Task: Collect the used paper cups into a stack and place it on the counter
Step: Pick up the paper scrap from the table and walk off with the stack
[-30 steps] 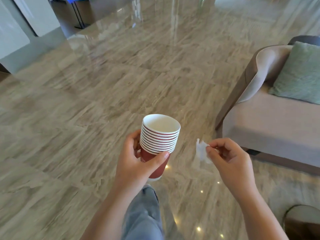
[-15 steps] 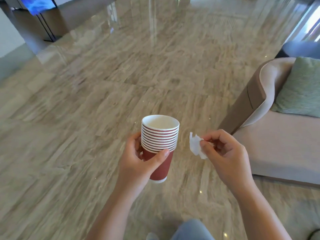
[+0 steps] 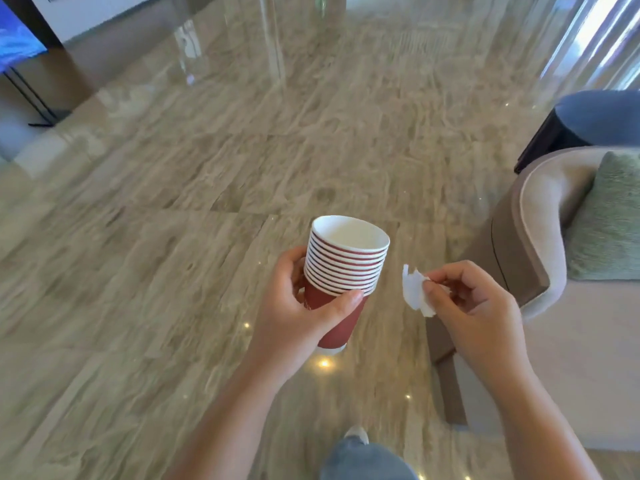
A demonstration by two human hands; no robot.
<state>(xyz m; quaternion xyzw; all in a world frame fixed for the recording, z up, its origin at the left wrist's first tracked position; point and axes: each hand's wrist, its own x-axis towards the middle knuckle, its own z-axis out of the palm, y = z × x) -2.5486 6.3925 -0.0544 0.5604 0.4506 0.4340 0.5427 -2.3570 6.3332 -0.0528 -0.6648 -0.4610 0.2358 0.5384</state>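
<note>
A stack of several red paper cups with white rims [image 3: 343, 271] is held upright at chest height over the floor. My left hand [image 3: 294, 313] wraps around the lower cups, thumb across the front. The top cup looks empty and white inside. Just to the right, my right hand [image 3: 474, 313] pinches a small crumpled white scrap of paper [image 3: 415, 292] between thumb and fingers, a short gap from the stack. No counter is in view.
Glossy beige marble floor [image 3: 207, 237] stretches ahead. A beige sofa [image 3: 540, 237] with a green cushion [image 3: 606, 220] stands close on the right, a dark chair [image 3: 588, 123] behind it. A screen on a black stand [image 3: 20, 64] is far left. My leg and shoe [image 3: 356, 445] show below.
The view has moved forward and turned right past the sofa. Both hands keep the same hold on the cup stack and the paper scrap.
</note>
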